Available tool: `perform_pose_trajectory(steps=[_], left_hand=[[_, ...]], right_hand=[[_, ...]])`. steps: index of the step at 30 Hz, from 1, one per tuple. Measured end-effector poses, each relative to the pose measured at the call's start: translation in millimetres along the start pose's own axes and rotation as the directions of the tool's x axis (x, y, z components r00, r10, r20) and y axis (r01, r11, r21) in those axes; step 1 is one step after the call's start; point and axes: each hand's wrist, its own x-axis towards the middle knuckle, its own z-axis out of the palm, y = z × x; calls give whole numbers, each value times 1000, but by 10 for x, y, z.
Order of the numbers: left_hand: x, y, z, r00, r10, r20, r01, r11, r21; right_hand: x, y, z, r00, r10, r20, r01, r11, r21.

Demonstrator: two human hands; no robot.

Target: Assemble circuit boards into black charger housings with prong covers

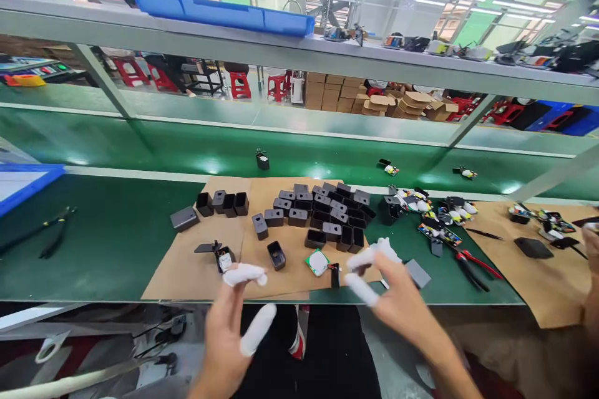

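Observation:
My left hand [238, 318], with white finger cots on its fingertips, is raised at the table's front edge, thumb and fingers apart. Just beyond its fingers stands a black case [225, 258] with white parts inside and a flap sticking out to the left. My right hand [381, 283], also in finger cots, hovers by the edge with its thumb and fingers spread around nothing. To its left lies a green circuit board with a round white piece [318, 262], joined to a small black part [335, 275]. Between the hands sits an open black case [276, 255].
Many black cases [322, 206] cluster on brown paper [187, 268]. Circuit assemblies [440, 230], red-handled pliers [477, 268] and a grey block [418, 274] lie right. More pliers [58, 234] lie left. A blue tray [219, 12] rests on the overhead shelf. A co-worker's hand [592, 249] shows far right.

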Motion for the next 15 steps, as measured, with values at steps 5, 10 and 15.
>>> perform_pose_trajectory(steps=[5,10,15], left_hand=[[265,-786,351,999,35,-12,-28,927,374],[426,-1077,383,995,4,103,-46,911,411],[436,-1166,326,971,73,229,-164,898,409]], right_hand=[[8,275,915,998,57,23,-50,971,-232],[-56,372,1251,987,128,-92,-148,958,-247],[120,144,1191,902,429,-36,-431,898,-95]])
